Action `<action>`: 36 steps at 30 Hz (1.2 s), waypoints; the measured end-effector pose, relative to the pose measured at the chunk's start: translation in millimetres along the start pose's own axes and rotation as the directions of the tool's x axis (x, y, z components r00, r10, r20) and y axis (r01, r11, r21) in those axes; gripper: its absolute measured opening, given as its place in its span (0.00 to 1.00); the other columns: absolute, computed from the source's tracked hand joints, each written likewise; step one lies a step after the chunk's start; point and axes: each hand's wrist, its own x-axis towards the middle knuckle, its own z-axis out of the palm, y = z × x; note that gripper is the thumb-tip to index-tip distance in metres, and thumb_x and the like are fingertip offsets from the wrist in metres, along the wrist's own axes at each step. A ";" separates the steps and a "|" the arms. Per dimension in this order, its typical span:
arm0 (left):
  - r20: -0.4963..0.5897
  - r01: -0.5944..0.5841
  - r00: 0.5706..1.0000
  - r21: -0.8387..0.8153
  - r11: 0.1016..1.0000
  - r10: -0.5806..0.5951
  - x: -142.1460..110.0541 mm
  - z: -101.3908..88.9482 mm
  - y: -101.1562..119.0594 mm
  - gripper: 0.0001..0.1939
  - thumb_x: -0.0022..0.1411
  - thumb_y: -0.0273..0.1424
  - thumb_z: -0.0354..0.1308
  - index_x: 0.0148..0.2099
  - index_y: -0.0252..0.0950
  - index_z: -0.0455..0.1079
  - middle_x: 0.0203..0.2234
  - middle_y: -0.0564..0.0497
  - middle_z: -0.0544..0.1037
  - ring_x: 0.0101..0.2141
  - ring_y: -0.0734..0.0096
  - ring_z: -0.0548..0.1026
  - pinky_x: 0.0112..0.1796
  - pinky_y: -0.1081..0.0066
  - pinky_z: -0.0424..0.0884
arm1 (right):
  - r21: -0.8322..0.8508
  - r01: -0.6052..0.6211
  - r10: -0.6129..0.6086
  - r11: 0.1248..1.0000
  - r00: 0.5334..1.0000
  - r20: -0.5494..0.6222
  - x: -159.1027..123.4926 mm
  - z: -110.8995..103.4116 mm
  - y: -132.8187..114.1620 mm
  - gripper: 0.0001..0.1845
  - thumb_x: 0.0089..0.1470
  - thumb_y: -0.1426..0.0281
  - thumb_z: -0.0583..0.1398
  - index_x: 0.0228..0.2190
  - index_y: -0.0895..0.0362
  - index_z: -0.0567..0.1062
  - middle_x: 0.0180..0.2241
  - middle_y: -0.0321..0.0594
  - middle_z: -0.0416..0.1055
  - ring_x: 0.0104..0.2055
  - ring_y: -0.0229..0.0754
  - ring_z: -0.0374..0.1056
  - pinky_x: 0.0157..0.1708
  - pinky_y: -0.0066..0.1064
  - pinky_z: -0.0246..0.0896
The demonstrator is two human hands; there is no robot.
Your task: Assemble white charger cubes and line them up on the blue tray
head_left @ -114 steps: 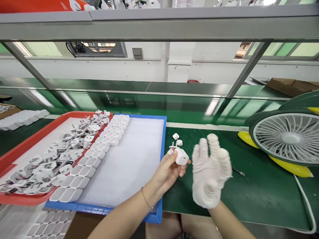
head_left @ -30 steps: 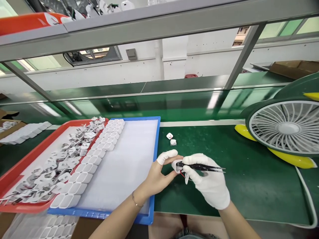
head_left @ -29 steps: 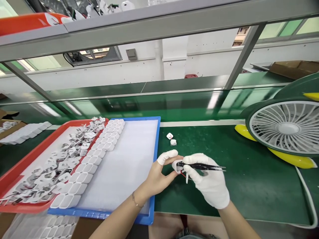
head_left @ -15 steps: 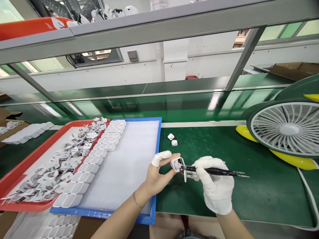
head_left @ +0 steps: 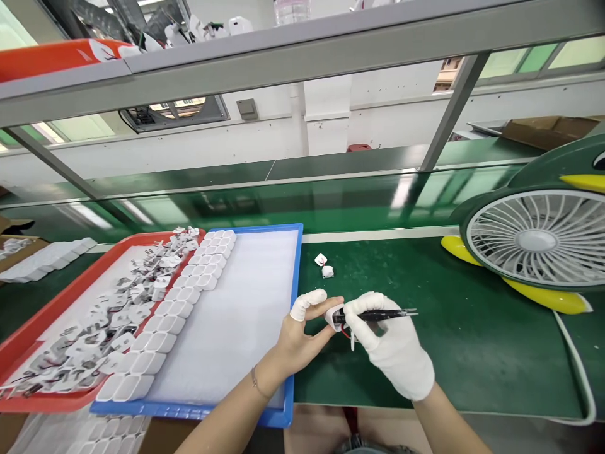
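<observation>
My left hand (head_left: 302, 331), bare but for a white finger cot, pinches a small white charger housing (head_left: 332, 313) above the green mat. My right hand (head_left: 392, 350), in a white glove, grips black tweezers (head_left: 378, 314) whose tips sit at the housing's open side, where a red wire shows. Two small white parts (head_left: 324, 265) lie on the mat just beyond my hands. To the left, a blue tray (head_left: 295, 277) lined with white foam holds rows of white housings (head_left: 179, 309).
A red tray (head_left: 57, 309) at far left holds a heap of plug inserts with wires. A green and yellow desk fan (head_left: 534, 243) stands at the right, its white cable running along the mat edge. A conveyor belt (head_left: 283, 202) runs behind, under a metal shelf.
My right hand picked up the tweezers from the mat and brought their tips to the housing. In the last half second the tweezers drew back in toward the housing.
</observation>
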 end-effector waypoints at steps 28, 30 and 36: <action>-0.225 0.180 0.931 -0.403 0.897 -0.288 10.1 0.0 0.8 0.10 0.53 0.26 0.64 0.40 0.38 0.73 0.44 0.46 0.77 0.41 0.63 0.77 0.40 0.64 0.77 | -0.022 -0.125 0.107 0.992 0.913 -0.394 -27.1 -60.7 23.2 0.11 0.49 0.62 0.66 0.28 0.57 0.75 0.27 0.40 0.71 0.21 0.37 0.64 0.18 0.27 0.62; -0.248 0.238 0.848 -0.610 0.756 -0.468 16.6 -4.8 1.8 0.13 0.49 0.27 0.67 0.39 0.35 0.72 0.38 0.47 0.79 0.34 0.66 0.78 0.33 0.67 0.78 | -0.156 -0.165 0.106 0.974 0.938 -0.329 -27.5 -64.1 25.6 0.14 0.51 0.59 0.63 0.25 0.56 0.74 0.23 0.39 0.70 0.20 0.39 0.63 0.18 0.28 0.60; -0.175 0.164 0.619 -0.925 0.344 -0.766 30.9 -26.8 -13.0 0.10 0.56 0.31 0.63 0.38 0.31 0.67 0.27 0.48 0.77 0.23 0.78 0.76 0.23 0.84 0.74 | -0.772 -0.267 0.303 0.577 0.948 -0.101 -16.2 -85.2 46.2 0.20 0.50 0.54 0.58 0.15 0.51 0.69 0.13 0.38 0.65 0.13 0.43 0.60 0.15 0.33 0.54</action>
